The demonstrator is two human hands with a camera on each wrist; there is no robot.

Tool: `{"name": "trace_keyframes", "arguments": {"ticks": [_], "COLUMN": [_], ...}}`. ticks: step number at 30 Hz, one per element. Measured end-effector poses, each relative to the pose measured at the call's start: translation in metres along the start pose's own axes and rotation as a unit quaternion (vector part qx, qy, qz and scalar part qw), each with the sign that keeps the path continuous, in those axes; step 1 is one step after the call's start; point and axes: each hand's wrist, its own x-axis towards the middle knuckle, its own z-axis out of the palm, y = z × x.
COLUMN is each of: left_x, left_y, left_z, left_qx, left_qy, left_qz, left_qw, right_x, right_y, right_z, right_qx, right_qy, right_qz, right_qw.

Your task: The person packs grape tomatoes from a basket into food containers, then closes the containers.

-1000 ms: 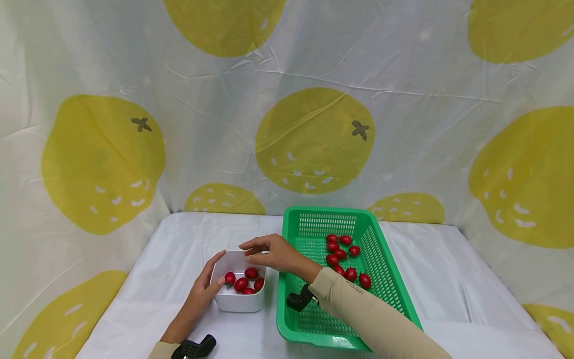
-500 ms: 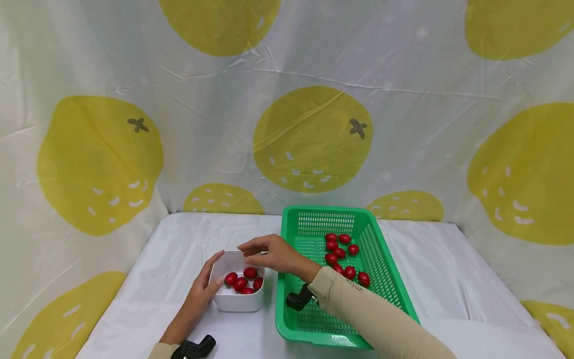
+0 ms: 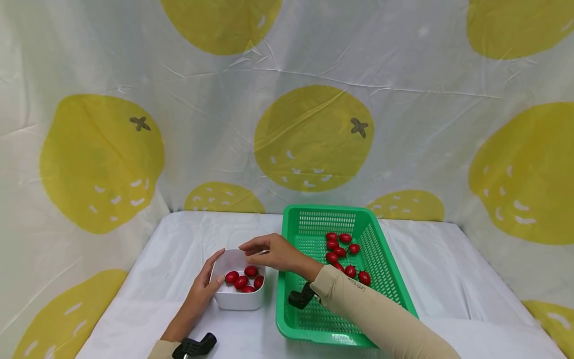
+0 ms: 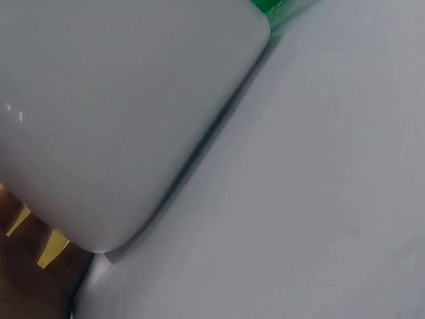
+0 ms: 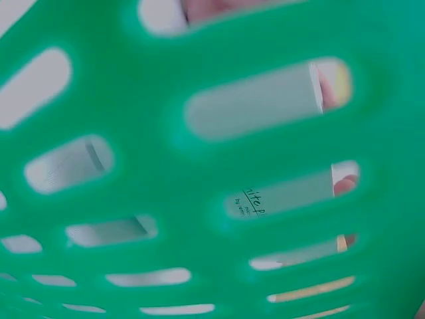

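A small white square box (image 3: pixel 239 300) stands on the cloth with several red cherry tomatoes (image 3: pixel 240 282) in it. My left hand (image 3: pixel 200 289) holds the box at its left side, thumb at the near-left rim. In the left wrist view, the fingers (image 4: pixel 33 246) lie against the outside of the white box (image 4: pixel 126 119). My right hand (image 3: pixel 275 253) hovers at the far right rim, fingers loosely bent and no tomato visible in them; whether it touches the rim is unclear. Through the green basket's slots, the right wrist view shows the white box (image 5: pixel 262 103).
Right of the box stands a green slotted basket (image 3: pixel 291 334), several cherry tomatoes (image 3: pixel 340 253) lying toward its back and middle. My right forearm (image 3: pixel 372 309) crosses above it and hides part of it. White cloth (image 3: pixel 466 299) covers the table; a lemon-print curtain (image 3: pixel 421 149) hangs behind.
One cherry tomato at the left inside the white box has rolled slightly and lies turned differently. Both hands and the basket have kept their places; the view has shifted a little.
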Motion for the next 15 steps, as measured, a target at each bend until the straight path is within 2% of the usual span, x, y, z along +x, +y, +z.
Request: {"name": "trace_keyframes", "arguments": {"ticks": [5,15], "left_x": [0.000,0.000], "left_y": [0.000,0.001], "left_z": [0.002,0.000], "left_qx": [-0.003,-0.002], "left_qy": [-0.002,0.001], "left_qz": [0.000,-0.003], "left_qw": [1.0000,1.0000], "right_x": [0.009,0.011], "right_y": [0.027,0.027], "right_z": [0.001,0.002], "right_qx": [0.000,0.002], "right_qy": [-0.004,-0.005], "right_qz": [-0.004,0.005], "right_qw": [1.0000,1.0000]}}
